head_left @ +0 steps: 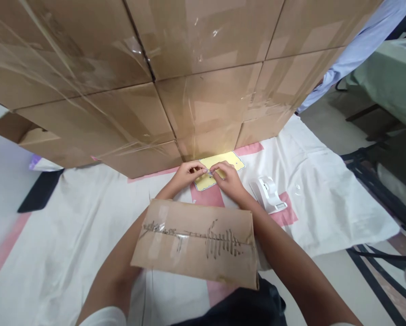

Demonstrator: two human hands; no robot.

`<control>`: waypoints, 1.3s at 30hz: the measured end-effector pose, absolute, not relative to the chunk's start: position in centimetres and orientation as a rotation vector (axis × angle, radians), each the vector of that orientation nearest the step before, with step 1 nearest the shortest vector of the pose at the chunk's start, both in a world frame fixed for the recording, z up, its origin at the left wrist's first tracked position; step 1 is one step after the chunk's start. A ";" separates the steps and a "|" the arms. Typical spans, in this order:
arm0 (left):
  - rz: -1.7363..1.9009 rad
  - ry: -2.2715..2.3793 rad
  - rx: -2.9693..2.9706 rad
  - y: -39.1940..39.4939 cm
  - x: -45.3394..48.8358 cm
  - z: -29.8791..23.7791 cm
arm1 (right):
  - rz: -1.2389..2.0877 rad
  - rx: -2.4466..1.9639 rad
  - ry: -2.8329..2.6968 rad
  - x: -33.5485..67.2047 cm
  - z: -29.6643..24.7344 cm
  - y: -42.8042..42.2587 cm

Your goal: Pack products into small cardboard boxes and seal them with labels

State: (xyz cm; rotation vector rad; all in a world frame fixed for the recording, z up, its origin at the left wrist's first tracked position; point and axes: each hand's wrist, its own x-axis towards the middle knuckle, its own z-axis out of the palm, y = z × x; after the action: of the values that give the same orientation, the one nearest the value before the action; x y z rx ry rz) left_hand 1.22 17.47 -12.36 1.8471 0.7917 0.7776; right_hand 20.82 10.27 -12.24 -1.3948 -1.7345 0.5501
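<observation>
My left hand [186, 174] and my right hand [227, 178] meet over a yellow sheet [229, 161] lying on the white cloth [87, 217]. The fingertips of both hands pinch one small pale piece between them, too small to name. A flat brown cardboard packet [196, 242] with tape and a serrated tear line rests across my forearms or lap, nearer to me.
A wall of stacked cardboard boxes [176, 77] wrapped in clear film rises just behind the sheet. A white tape dispenser [268, 194] lies to the right of my right hand. Chair or table legs [376, 172] and another person's pale sleeve [359, 45] are at the right.
</observation>
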 end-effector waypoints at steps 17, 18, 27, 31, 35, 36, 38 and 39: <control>0.791 0.802 2.082 16.1 0.9 -13.3 | 0.432 -1.269 -1.881 20.6 -12.1 10.1; 0.786 0.791 2.113 16.0 0.9 -13.2 | 0.441 -1.250 -1.874 20.4 -12.2 10.1; 0.770 0.738 2.194 15.7 0.8 -13.5 | 0.541 -1.156 -1.882 20.0 -12.4 10.0; 0.759 0.754 2.218 15.7 0.8 -13.5 | 0.573 -1.157 -1.901 19.9 -12.5 10.0; 0.723 0.772 2.246 15.6 0.8 -13.5 | 0.599 -1.206 -1.926 19.7 -12.7 10.0; 0.728 0.771 2.242 15.6 0.8 -13.5 | 0.605 -1.218 -1.927 19.7 -12.8 10.0; 0.769 0.766 2.209 15.7 0.8 -13.6 | 0.606 -1.227 -1.919 19.7 -12.7 10.0; 0.798 0.762 2.178 15.8 0.8 -13.6 | 0.597 -1.224 -1.908 19.7 -12.7 10.0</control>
State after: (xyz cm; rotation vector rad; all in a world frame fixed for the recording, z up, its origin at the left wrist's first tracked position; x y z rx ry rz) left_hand 0.83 15.77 -13.62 2.1782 0.7618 0.7978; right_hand 19.74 10.03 -12.70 -1.2245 -1.9083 0.5973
